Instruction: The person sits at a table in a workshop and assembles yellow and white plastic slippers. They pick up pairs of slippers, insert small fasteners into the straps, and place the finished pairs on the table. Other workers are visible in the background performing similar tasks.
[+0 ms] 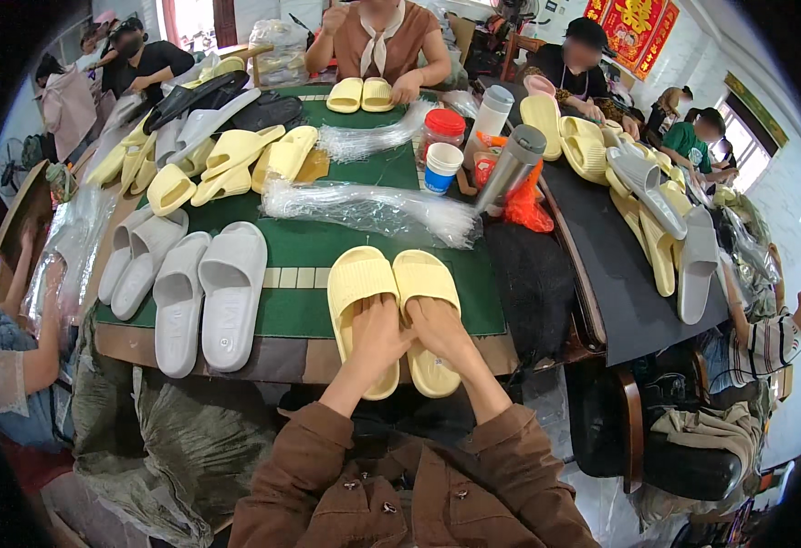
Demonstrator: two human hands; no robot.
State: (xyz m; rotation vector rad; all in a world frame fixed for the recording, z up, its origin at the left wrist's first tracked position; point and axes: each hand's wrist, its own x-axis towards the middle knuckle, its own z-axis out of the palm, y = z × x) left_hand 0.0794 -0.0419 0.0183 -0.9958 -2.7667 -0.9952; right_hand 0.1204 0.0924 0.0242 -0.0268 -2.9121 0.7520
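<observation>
A pair of pale yellow slide slippers stands at the table's near edge, toes pointing away and heels overhanging toward me. My left hand [377, 333] reaches under the strap of the left yellow slide [356, 279], and my right hand [439, 331] under the strap of the right yellow slide [428, 274]. The two hands meet between the slides, thumbs close together. Both straps hide most of my fingertips. To the left lie pairs of grey slides [233, 297]. Beyond the yellow pair, a bundle of clear plastic strips [382, 212] rests on the green mat [300, 315].
More yellow slides [236, 155] and black slides [204, 96] pile up at the far left. A steel tumbler [513, 169], a paper cup [441, 169] and a red-lidded jar [443, 128] stand right of centre. A co-worker [387, 41] sits opposite; a black side table [615, 274] holds further slides.
</observation>
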